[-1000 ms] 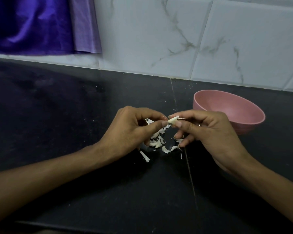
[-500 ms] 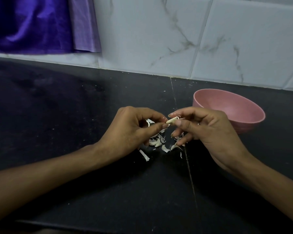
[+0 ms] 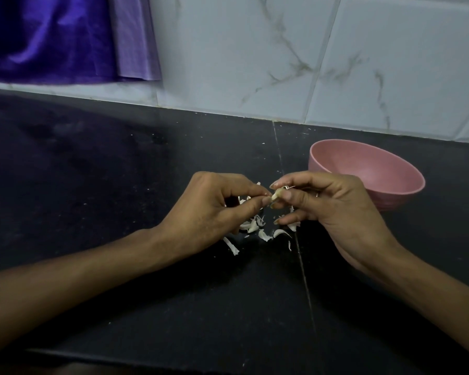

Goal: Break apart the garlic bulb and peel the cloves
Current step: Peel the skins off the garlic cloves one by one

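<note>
A small pale garlic clove [image 3: 276,195] is pinched between the thumb and forefinger of my right hand [image 3: 328,209], just above the black counter. My left hand [image 3: 211,212] meets it from the left, its fingertips pressed against the clove's lower end. A thin strip of skin sticks out to the right of the clove. Below the two hands lies a heap of white garlic peels [image 3: 257,231], partly hidden by my fingers. I cannot see a whole bulb.
A pink bowl [image 3: 406,190] stands on the black counter [image 3: 119,185] just behind my right hand. A white marbled tile wall runs along the back. A purple cloth [image 3: 52,39] hangs at the upper left. A seam crosses the counter below the hands.
The clove has tilted and dropped slightly between the fingertips. Both hands stay in nearly the same place, with my right fingers shifted a little around the clove.
</note>
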Tool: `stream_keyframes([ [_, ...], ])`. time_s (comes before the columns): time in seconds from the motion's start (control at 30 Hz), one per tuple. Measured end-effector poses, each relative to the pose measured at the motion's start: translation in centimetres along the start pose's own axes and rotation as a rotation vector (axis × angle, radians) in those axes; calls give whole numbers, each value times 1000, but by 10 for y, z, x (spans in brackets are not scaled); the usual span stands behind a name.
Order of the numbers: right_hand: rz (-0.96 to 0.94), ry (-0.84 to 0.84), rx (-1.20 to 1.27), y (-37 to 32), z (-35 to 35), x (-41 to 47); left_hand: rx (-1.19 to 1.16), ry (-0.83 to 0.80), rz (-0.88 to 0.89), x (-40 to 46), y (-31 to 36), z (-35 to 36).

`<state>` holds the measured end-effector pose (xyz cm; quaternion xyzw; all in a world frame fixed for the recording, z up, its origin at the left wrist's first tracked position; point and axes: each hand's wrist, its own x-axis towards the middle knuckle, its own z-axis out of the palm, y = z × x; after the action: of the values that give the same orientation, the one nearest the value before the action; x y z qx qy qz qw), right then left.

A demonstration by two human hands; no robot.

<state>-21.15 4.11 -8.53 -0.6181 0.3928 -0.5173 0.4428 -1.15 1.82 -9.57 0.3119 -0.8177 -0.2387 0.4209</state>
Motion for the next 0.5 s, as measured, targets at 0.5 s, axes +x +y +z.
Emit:
stream_keyframes([
  [0.5,-57,49,21,0,7,-1,-279,14,-174,-1,5,4],
])
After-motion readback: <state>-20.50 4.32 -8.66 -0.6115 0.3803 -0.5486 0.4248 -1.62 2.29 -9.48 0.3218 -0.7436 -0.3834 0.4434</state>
